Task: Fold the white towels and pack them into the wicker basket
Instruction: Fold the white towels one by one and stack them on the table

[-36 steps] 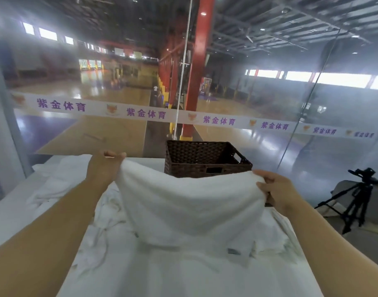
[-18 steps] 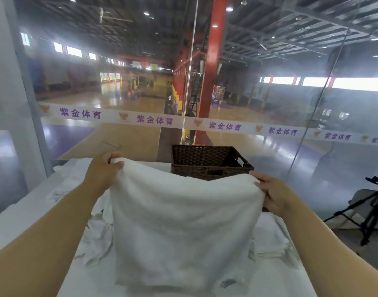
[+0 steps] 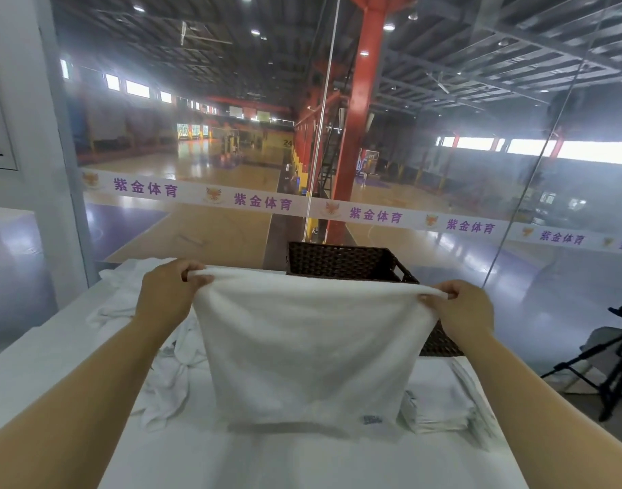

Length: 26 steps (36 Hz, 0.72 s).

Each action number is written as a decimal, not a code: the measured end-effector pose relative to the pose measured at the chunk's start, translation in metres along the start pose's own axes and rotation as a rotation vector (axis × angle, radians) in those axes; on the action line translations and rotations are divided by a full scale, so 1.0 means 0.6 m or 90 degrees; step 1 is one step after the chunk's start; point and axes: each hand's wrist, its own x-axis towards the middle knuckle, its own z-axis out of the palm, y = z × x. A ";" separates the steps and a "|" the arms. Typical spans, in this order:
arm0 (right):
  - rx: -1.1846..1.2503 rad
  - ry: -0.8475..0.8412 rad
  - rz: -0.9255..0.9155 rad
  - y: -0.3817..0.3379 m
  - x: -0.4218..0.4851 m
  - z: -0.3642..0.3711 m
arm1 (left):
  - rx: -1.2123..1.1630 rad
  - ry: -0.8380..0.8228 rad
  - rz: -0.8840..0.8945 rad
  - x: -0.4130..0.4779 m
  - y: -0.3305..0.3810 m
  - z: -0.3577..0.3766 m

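A: where's the towel [image 3: 302, 347] at?
B: held up over the white table [image 3: 37, 382], left hand [image 3: 168, 294] and right hand [image 3: 464, 308] pinching its top corners, basket [image 3: 337, 262] right behind. Glass wall [image 3: 373, 215] beyond, basketball court [image 3: 196, 224], red pillar [image 3: 355, 135], tripod [image 3: 616, 365] off right.

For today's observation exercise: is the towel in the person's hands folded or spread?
Spread. The left hand and right hand pinch the towel by its top corners; it hangs flat.
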 end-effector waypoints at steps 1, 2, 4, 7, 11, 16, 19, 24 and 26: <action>-0.003 0.010 -0.007 -0.002 -0.002 0.000 | 0.006 0.009 0.010 -0.002 -0.001 -0.003; -0.001 0.018 -0.012 -0.002 -0.005 0.000 | 0.008 0.018 0.015 -0.003 -0.002 -0.007; 0.010 0.023 -0.025 -0.001 -0.011 0.001 | -0.009 0.041 0.005 -0.008 -0.003 -0.015; 0.019 -0.004 -0.046 -0.003 -0.030 0.001 | -0.053 0.053 -0.044 -0.025 0.003 -0.025; 0.025 -0.027 -0.058 -0.005 -0.059 0.001 | -0.073 0.052 -0.066 -0.054 -0.001 -0.038; 0.044 -0.033 -0.014 -0.005 -0.086 0.002 | -0.079 0.056 -0.084 -0.084 -0.017 -0.059; 0.037 -0.037 -0.019 -0.001 -0.096 0.005 | -0.070 0.052 -0.092 -0.097 -0.019 -0.068; 0.004 -0.069 0.002 0.027 -0.104 0.017 | -0.042 0.023 -0.120 -0.115 -0.046 -0.063; -0.006 -0.081 0.012 0.047 -0.108 0.027 | -0.028 0.006 -0.128 -0.123 -0.062 -0.053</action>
